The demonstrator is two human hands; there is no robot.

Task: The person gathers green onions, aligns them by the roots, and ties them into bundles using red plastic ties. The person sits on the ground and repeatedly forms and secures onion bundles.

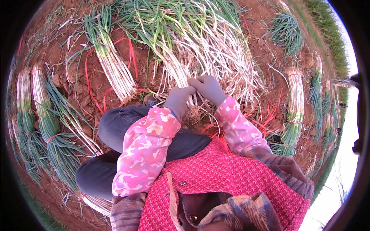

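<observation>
Before my folded legs, a bunch of spring onions (173, 68) lies with its green leaves pointing away and its roots (194, 112) towards me. My left hand (179, 101), in a grey glove, grips the white stems just above the roots. Against the right side of the same stems, my gloved right hand (209, 89) has its thumb and fingers closed, its fingertips meeting those of the left. What exactly the right fingertips pinch is hidden. Behind both hands spreads a large loose heap of spring onions (219, 55), white ends towards me.
Left of the hands, a sorted bunch of spring onions (115, 69) lies over red plastic ribbon (131, 55). More red strips (267, 117) are scattered at the right. Tied bundles lie on the reddish soil at the left (47, 104) and right (294, 106). Grass (326, 29) borders the field.
</observation>
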